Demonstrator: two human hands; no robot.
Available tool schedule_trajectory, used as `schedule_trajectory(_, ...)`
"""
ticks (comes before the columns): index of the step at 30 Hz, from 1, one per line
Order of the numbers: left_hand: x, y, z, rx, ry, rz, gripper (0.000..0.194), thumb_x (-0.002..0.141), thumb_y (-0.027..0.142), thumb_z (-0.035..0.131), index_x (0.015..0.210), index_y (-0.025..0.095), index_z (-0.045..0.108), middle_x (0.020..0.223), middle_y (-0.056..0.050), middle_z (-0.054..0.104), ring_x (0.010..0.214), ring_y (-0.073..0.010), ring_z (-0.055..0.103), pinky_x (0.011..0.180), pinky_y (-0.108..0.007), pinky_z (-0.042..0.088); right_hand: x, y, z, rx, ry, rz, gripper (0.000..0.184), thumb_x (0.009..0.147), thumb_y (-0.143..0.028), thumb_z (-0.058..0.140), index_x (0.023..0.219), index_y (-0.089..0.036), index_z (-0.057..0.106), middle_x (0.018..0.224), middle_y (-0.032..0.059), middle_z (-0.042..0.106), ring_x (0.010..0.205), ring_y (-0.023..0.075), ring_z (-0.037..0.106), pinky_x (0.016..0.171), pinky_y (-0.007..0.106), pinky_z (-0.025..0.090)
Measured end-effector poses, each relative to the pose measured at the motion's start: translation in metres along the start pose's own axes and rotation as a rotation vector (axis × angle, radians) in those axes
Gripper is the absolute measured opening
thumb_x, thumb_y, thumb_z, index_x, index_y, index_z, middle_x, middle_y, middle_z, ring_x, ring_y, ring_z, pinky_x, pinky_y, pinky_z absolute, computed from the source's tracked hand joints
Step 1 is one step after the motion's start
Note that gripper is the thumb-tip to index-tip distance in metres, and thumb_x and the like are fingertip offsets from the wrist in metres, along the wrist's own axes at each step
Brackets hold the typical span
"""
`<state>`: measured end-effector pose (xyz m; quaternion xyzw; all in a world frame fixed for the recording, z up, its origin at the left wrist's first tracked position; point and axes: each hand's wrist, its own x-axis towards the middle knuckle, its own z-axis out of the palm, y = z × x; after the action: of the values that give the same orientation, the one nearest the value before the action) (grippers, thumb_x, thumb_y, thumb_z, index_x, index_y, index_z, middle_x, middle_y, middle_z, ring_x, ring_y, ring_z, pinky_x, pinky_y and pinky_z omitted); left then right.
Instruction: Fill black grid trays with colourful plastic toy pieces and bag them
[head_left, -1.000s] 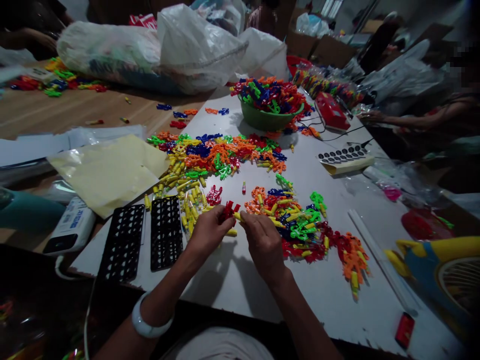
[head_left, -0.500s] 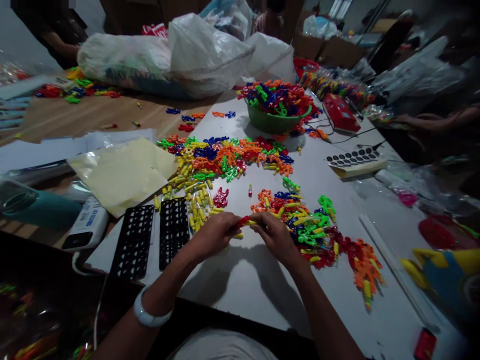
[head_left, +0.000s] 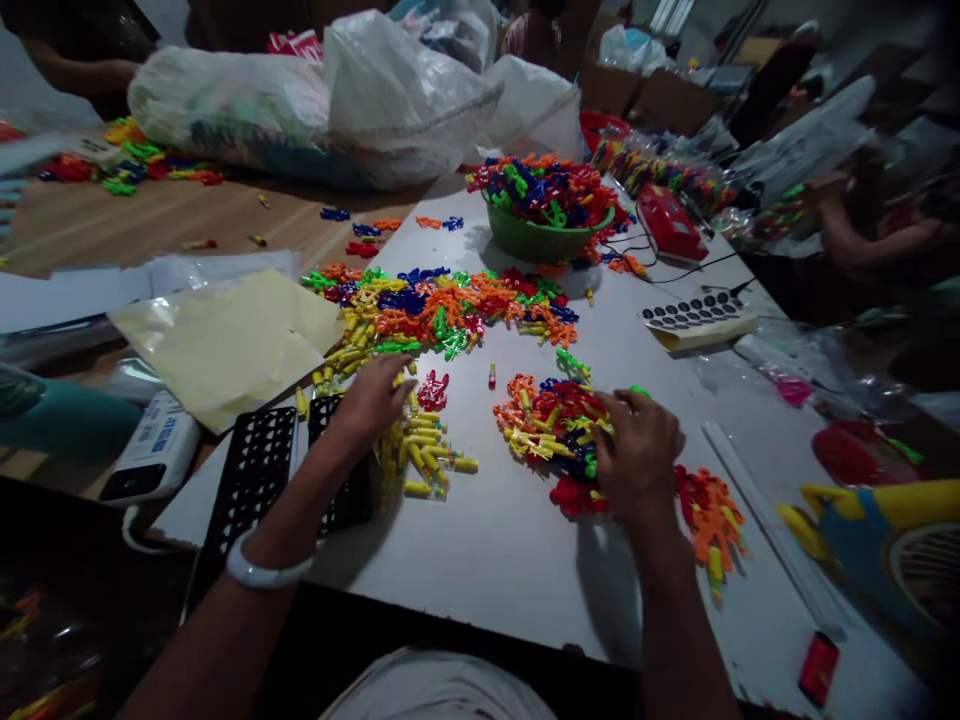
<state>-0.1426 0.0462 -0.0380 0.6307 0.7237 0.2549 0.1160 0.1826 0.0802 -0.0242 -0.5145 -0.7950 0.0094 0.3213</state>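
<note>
Fingers of the right hand (head_left: 641,445) part beside the mixed toy pile (head_left: 559,430) on the white table (head_left: 502,540); the left hand (head_left: 375,400) dips into yellow tubes (head_left: 427,450) — pinching, I can't tell. Dragging a wrist could scatter loose tubes.

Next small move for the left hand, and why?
Probably a light pinch on one of the yellow tubes: the left hand is right by them, while the right hand is at the coloured figures. Can't tell whether either hand holds anything.
</note>
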Motion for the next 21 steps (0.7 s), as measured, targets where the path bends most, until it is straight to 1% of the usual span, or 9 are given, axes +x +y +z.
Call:
schedule_trajectory(2,0.016,-0.018,-0.002,0.233,0.043,-0.132,0.042,0.089,0.028,0.055,0.127,0.011,0.056,0.136,-0.020,0.055,0.128,-0.0328,0.049,0.107,-0.052,0.038,-0.010,-0.024,0.015,0.053,-0.121,-0.096,0.029,0.090,-0.012,0.049,0.114,-0.021,0.064,0.104,0.0114,0.061,0.100,0.0268,0.055,0.087,0.042,0.045)
schedule_trajectory(4,0.021,-0.026,0.003,0.384,0.004,-0.234,0.046,0.089,0.033,0.056,0.128,0.010,0.055,0.138,-0.024,0.052,0.129,-0.0381,0.046,0.103,-0.056,0.039,-0.025,-0.055,0.036,0.186,-0.336,-0.185,0.031,0.092,-0.010,0.045,0.114,-0.022,0.063,0.094,0.0078,0.061,0.083,0.0203,0.057,0.074,0.032,0.047)
schedule_trajectory(5,0.019,-0.027,0.006,0.424,-0.020,-0.244,0.046,0.089,0.034,0.055,0.128,0.009,0.055,0.138,-0.026,0.052,0.129,-0.0389,0.046,0.103,-0.056,0.039,-0.033,-0.070,0.045,0.183,-0.408,-0.193,0.031,0.092,-0.009,0.044,0.114,-0.022,0.062,0.091,0.0066,0.060,0.079,0.0195,0.056,0.070,0.030,0.046)
schedule_trajectory(8,-0.006,-0.021,0.014,0.440,-0.062,-0.073,0.046,0.090,0.028,0.054,0.131,0.009,0.054,0.142,-0.023,0.049,0.132,-0.0359,0.044,0.105,-0.049,0.038,-0.049,-0.095,0.064,0.084,-0.469,-0.155,0.029,0.091,-0.007,0.044,0.108,-0.022,0.062,0.092,0.0073,0.057,0.083,0.0211,0.053,0.072,0.031,0.044)
schedule_trajectory(10,-0.032,-0.014,0.014,0.401,-0.081,0.066,0.045,0.088,0.025,0.057,0.131,0.013,0.055,0.143,-0.019,0.049,0.132,-0.0342,0.045,0.105,-0.047,0.038,-0.053,-0.094,0.068,0.053,-0.476,-0.131,0.025,0.091,-0.006,0.044,0.101,-0.021,0.062,0.092,0.0076,0.057,0.086,0.0217,0.052,0.074,0.031,0.044)
schedule_trajectory(12,-0.058,-0.007,0.012,0.345,-0.100,0.107,0.041,0.086,0.022,0.060,0.127,0.015,0.058,0.136,-0.016,0.056,0.125,-0.0327,0.050,0.100,-0.046,0.041,-0.053,-0.082,0.069,0.077,-0.494,-0.125,0.020,0.091,-0.007,0.046,0.093,-0.020,0.060,0.090,0.0070,0.057,0.085,0.0211,0.052,0.075,0.031,0.043)
schedule_trajectory(14,-0.081,-0.001,0.009,0.294,-0.090,0.094,0.036,0.085,0.020,0.062,0.120,0.015,0.062,0.126,-0.014,0.063,0.116,-0.0312,0.056,0.094,-0.045,0.044,-0.051,-0.068,0.068,0.134,-0.507,-0.121,0.013,0.090,-0.009,0.050,0.089,-0.020,0.057,0.088,0.0062,0.057,0.084,0.0207,0.053,0.075,0.031,0.043)
schedule_trajectory(17,-0.107,0.008,0.009,0.228,-0.009,0.076,0.029,0.085,0.018,0.063,0.114,0.014,0.064,0.116,-0.012,0.065,0.108,-0.0290,0.058,0.090,-0.043,0.046,-0.044,-0.052,0.060,0.230,-0.530,-0.129,0.011,0.090,-0.010,0.052,0.091,-0.020,0.056,0.086,0.0045,0.058,0.081,0.0193,0.054,0.073,0.029,0.043)
schedule_trajectory(21,-0.131,0.020,0.013,0.183,0.066,0.025,0.025,0.088,0.016,0.059,0.113,0.015,0.061,0.109,-0.011,0.064,0.102,-0.0269,0.057,0.088,-0.041,0.047,-0.029,-0.057,0.047,0.213,-0.502,-0.211,0.010,0.091,-0.012,0.053,0.094,-0.020,0.059,0.091,0.0059,0.058,0.084,0.0200,0.054,0.073,0.030,0.041)
